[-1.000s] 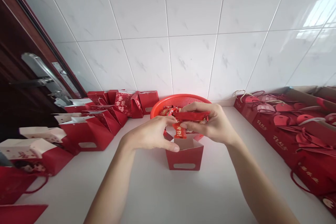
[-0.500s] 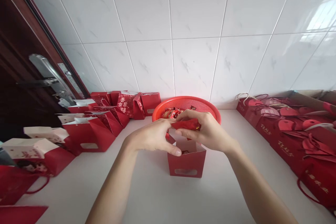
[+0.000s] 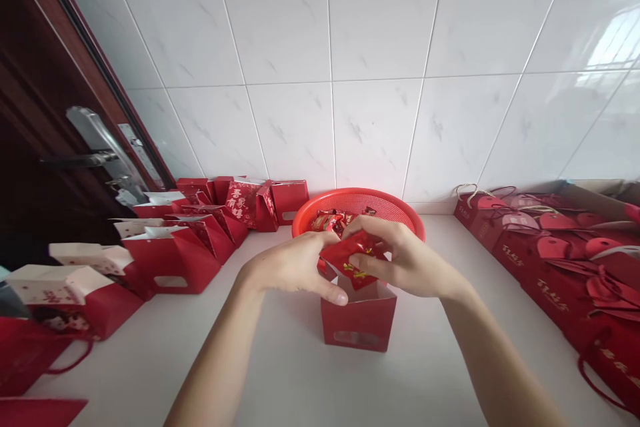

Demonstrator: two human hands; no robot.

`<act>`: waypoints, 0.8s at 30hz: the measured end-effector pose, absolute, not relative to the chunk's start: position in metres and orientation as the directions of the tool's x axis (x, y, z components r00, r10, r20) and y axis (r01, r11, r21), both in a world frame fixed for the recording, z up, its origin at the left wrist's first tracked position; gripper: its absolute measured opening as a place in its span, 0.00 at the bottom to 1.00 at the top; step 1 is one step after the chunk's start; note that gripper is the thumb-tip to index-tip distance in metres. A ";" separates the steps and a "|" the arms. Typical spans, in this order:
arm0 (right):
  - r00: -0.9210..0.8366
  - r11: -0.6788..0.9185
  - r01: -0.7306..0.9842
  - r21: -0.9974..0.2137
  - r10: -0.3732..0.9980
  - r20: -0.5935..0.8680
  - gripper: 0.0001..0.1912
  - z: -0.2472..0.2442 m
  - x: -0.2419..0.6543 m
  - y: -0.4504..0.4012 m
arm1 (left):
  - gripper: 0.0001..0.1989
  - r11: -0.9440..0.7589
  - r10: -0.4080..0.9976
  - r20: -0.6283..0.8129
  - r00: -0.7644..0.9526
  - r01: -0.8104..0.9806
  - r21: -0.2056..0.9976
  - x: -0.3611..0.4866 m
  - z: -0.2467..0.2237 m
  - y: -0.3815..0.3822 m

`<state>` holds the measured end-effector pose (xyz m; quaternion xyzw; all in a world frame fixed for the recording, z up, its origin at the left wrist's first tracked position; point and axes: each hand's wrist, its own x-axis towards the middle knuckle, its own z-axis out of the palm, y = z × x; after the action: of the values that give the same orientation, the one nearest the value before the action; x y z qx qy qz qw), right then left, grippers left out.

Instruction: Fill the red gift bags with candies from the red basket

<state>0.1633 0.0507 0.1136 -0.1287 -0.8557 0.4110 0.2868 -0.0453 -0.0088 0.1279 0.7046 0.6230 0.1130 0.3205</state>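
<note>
A red gift box [image 3: 357,323] with an open top and a small window in its front stands on the white counter. My left hand [image 3: 300,267] grips the box at its left rim; the thumb lies across the front edge, and the other fingers are partly hidden behind. Between the thumb and fingers of my right hand [image 3: 400,257] is a shiny red packet [image 3: 353,257] with yellow printing. The packet is tilted over the box's opening, its lower end dipping inside the rim. What lies deeper in the box is hidden.
Behind the box stands a red plastic basket [image 3: 407,210] with wrapped sweets [image 3: 327,221] inside. Rows of red boxes [image 3: 180,260] line the left, near a dark door [image 3: 30,80]. Red gift bags [image 3: 530,273] with cord handles stand packed on the right. A tiled wall [image 3: 375,127] closes the back.
My right hand has turned the packet so its printed face shows, and lowered it toward the box opening. My left hand stays at the box. The view has shifted slightly.
</note>
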 end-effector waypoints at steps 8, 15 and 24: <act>-0.931 0.728 0.147 -0.669 0.331 0.156 0.07 0.113 0.168 0.055 | 0.46 -0.043 0.959 -0.218 0.181 0.853 0.520 -0.045 0.129 -0.009; -0.924 0.739 0.133 -0.661 0.334 0.187 0.10 0.111 0.168 0.056 | 0.44 -0.071 0.951 -0.209 0.227 0.821 0.567 -0.045 0.129 -0.008; -0.757 0.646 0.124 -0.753 0.553 0.349 0.05 0.127 0.180 0.047 | 0.41 -0.065 0.935 -0.243 0.259 0.798 0.600 -0.048 0.128 -0.005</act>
<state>0.1797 0.0469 0.1270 -0.1966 -0.8603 0.3718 0.2881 -0.0476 -0.0049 0.1277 0.7223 0.5996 0.1043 0.3284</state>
